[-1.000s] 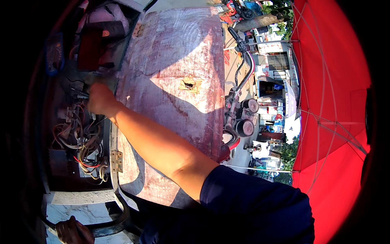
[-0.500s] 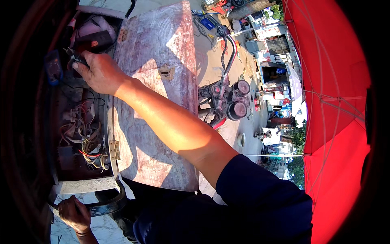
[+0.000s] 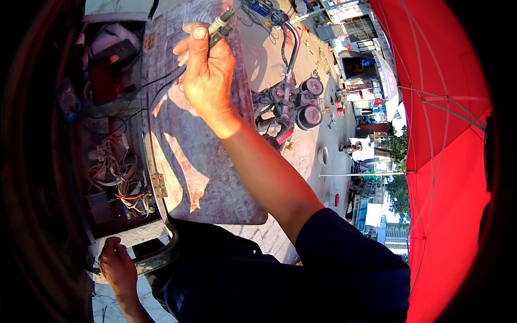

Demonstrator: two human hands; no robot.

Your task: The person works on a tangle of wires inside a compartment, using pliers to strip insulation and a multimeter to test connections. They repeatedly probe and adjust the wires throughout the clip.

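My right hand (image 3: 210, 75) is raised over the worn wooden lid (image 3: 188, 140), its fingers closed on a pair of multimeter probes (image 3: 219, 28), one pale and one dark. Thin black leads run from them down into the open compartment at the left. There, a blue-edged multimeter (image 3: 68, 99) lies beside the far-left wall. Tangled coloured wires (image 3: 121, 175) fill the nearer part of the compartment. At the lower left, my left hand (image 3: 117, 266) is closed round a dark curved metal rail (image 3: 153, 258); part of its fingers is hidden.
Past the lid stand a motorcycle handlebar (image 3: 292, 48) and round gauges (image 3: 309, 117). A pale bag (image 3: 113, 39) and a dark box lie in the compartment's upper end. Metal hinges (image 3: 159, 184) join lid and frame. A red canopy (image 3: 447, 145) spans the right side.
My right hand has moved from above the compartment rightward and up over the lid, bringing the probes along. My left hand stays at the rail. The whole view has shifted slightly.
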